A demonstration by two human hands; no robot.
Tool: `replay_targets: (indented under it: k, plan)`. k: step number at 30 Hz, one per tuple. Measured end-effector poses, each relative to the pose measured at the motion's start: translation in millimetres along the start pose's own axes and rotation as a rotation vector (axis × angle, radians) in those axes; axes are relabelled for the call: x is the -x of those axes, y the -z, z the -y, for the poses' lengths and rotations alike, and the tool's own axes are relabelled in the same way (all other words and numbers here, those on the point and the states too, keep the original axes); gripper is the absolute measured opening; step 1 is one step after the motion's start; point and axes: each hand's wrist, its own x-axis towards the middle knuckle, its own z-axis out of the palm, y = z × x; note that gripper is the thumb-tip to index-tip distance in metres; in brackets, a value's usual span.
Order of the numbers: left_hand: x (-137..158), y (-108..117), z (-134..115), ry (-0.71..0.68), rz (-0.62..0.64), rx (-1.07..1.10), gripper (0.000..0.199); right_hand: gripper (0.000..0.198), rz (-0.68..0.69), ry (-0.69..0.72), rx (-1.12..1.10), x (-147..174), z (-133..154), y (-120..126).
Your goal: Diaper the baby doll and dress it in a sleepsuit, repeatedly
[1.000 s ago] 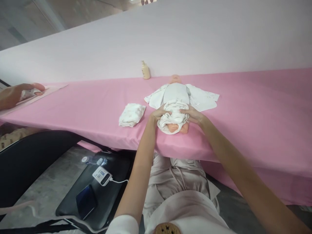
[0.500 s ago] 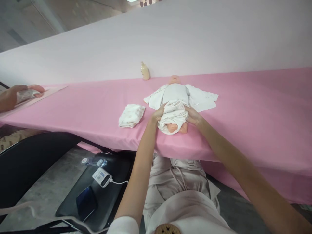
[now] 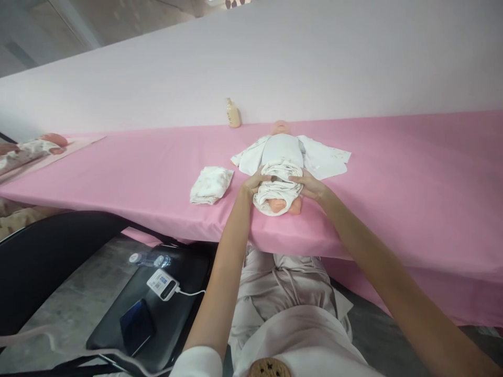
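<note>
A baby doll (image 3: 281,128) lies on its back, its head toward the wall. A white shirt (image 3: 327,158) is spread out at both sides of its torso. White baby pants (image 3: 278,189) are bunched around its legs, and its feet show at the lower opening. My left hand (image 3: 254,182) is closed on the left edge of the pants, thumb on top. On the opposite edge, my right hand (image 3: 308,185) grips the same cloth, its thumb also on top. The fingers under the fabric are hidden.
A folded white cloth (image 3: 212,185) lies left of the doll on the pink table cover (image 3: 412,183). A pump bottle (image 3: 233,114) stands by the wall. At far left is another doll (image 3: 55,140) with a person's hand. A black chair (image 3: 184,309) holds a phone (image 3: 137,325) and a white device (image 3: 163,284).
My thumbs have come inward over the top of the pants, and a fold now gapes between them. At far left, the other person's hand has drawn back from the other doll's head.
</note>
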Motion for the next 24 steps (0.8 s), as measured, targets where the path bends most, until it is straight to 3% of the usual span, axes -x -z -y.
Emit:
replay_targets:
  k: [2,5,8,13,20,24]
  plan:
    - [2,3,-1,-0.008,0.033,-0.039,0.079,0.051,-0.004,0.003,0.001,0,0,1]
    - [2,4,-1,0.016,0.009,-0.086,0.08,0.053,0.041,0.027,-0.02,0,-1,2]
    - [-1,3,-2,0.042,0.003,-0.078,0.067,0.046,0.046,0.045,-0.042,-2,-3,3]
    - [-4,0,-5,0.215,-0.011,-0.1,0.019,0.038,0.062,0.012,-0.122,-9,-6,9]
    - [-4,-6,-7,0.3,0.032,-0.063,0.02,0.019,0.177,-0.081,-0.312,-12,-3,12]
    - [-5,-7,-7,0.335,0.048,-0.031,0.015,0.023,0.219,-0.134,-0.385,-13,0,8]
